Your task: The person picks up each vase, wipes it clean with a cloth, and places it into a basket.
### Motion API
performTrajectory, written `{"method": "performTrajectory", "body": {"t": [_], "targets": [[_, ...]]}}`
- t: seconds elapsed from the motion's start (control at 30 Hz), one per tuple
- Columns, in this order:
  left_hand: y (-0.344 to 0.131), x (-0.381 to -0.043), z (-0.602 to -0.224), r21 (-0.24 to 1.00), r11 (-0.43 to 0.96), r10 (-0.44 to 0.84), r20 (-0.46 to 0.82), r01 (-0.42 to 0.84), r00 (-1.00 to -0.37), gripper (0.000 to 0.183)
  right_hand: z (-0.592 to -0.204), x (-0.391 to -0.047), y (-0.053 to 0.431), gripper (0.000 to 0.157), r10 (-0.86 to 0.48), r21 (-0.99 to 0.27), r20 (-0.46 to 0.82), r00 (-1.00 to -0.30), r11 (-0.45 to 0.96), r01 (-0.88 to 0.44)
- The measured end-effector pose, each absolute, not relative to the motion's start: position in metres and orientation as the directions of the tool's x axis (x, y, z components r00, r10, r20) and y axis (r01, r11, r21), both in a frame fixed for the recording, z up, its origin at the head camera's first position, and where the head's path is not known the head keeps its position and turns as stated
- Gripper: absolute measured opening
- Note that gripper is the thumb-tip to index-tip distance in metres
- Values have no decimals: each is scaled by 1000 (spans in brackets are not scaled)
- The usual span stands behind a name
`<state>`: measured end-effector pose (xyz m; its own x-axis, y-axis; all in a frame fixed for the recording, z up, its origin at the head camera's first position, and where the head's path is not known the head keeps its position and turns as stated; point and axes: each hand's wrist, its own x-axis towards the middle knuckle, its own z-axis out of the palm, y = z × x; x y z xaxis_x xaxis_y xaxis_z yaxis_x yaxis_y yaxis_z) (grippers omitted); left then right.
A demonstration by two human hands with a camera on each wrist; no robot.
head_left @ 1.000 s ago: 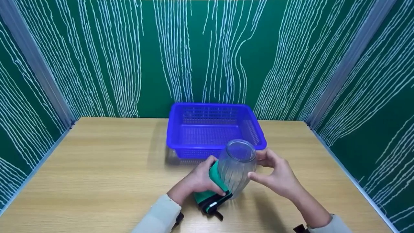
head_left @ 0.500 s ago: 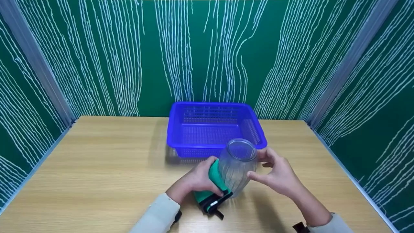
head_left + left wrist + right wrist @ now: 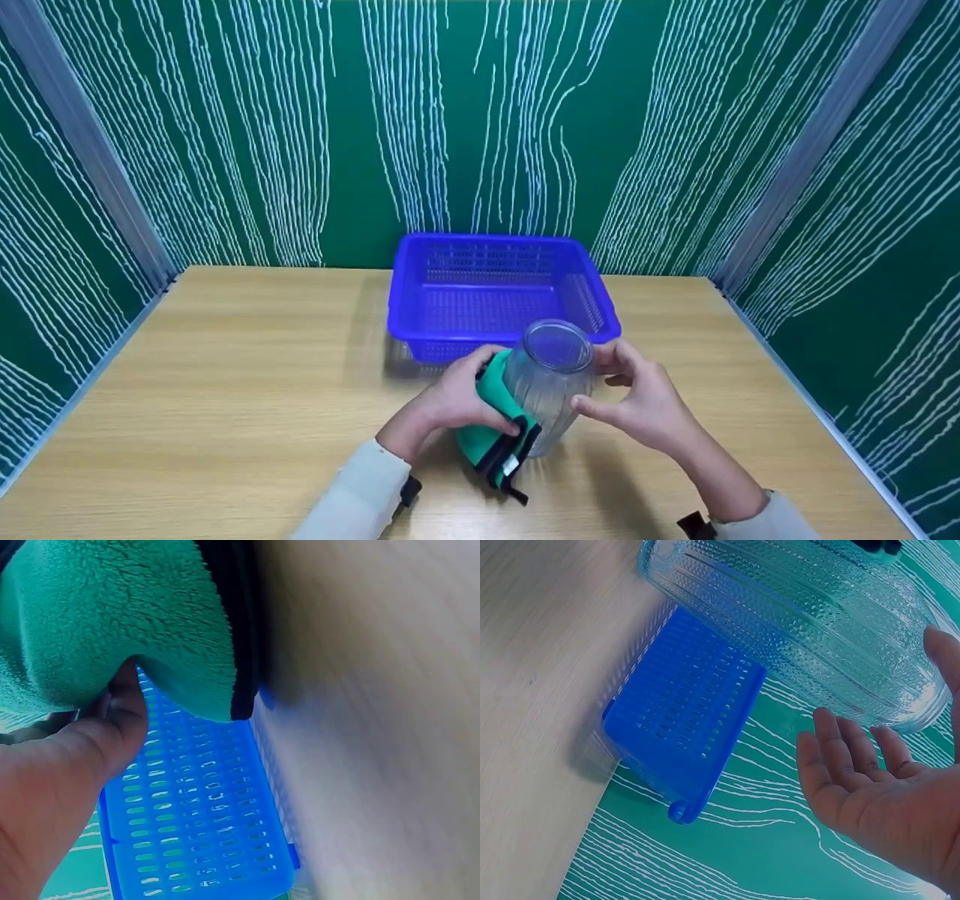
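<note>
A clear ribbed glass jar (image 3: 551, 390) stands slightly tilted in front of the basket, with a round end facing up. My left hand (image 3: 457, 394) grips a green cloth (image 3: 499, 397) with black edging and presses it to the jar's left side. In the left wrist view the fluffy cloth (image 3: 120, 622) hides part of my fingers. On the jar's other side, my right hand (image 3: 649, 409) has its thumb at the front and its fingertips near the upper end. The right wrist view shows the jar's bumpy glass (image 3: 795, 622) between thumb and loosely curled fingers (image 3: 847, 757).
Behind the jar, a blue plastic basket (image 3: 401, 300) with perforated walls sits on the wooden table (image 3: 247, 390). Green panels with white wavy lines (image 3: 352, 150) enclose the back and sides. Grey posts (image 3: 817, 142) mark the corners.
My left hand has shifted a little up and left along the jar, pulling the cloth with it, so its black edge hangs more steeply. The jar and my right hand stay nearly still.
</note>
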<state>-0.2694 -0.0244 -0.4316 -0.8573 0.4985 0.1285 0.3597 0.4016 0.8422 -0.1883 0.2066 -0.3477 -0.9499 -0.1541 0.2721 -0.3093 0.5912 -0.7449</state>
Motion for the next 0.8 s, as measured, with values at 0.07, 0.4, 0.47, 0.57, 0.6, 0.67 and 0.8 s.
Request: {"method": "performTrajectory", "body": {"t": [0.07, 0.4, 0.47, 0.57, 0.6, 0.67, 0.8], "targets": [[-24, -270, -430, 853, 373, 498, 147, 364, -854, 91, -348, -188, 206, 51, -156, -744, 277, -948, 590, -314], [-24, -256, -398, 928, 137, 458, 251, 346, -853, 82, -351, -189, 207, 49, -151, -747, 293, -944, 580, -325], [-23, -251, -387, 940, 108, 446, 245, 323, -861, 79, -351, -190, 207, 49, -153, -746, 295, -943, 581, -327], [-20, -248, -377, 948, 105, 444, 227, 302, -867, 77, -350, -189, 207, 50, -158, -741, 298, -941, 583, -332], [-19, -248, -375, 949, 107, 446, 222, 298, -867, 76, -350, -189, 206, 49, -158, -740, 299, -941, 585, -333], [-18, -248, -373, 949, 106, 449, 219, 295, -866, 75, -349, -188, 206, 49, -159, -737, 299, -941, 587, -334], [-16, -249, -374, 948, 89, 464, 233, 306, -855, 75, -349, -187, 206, 49, -161, -737, 296, -942, 589, -332]]}}
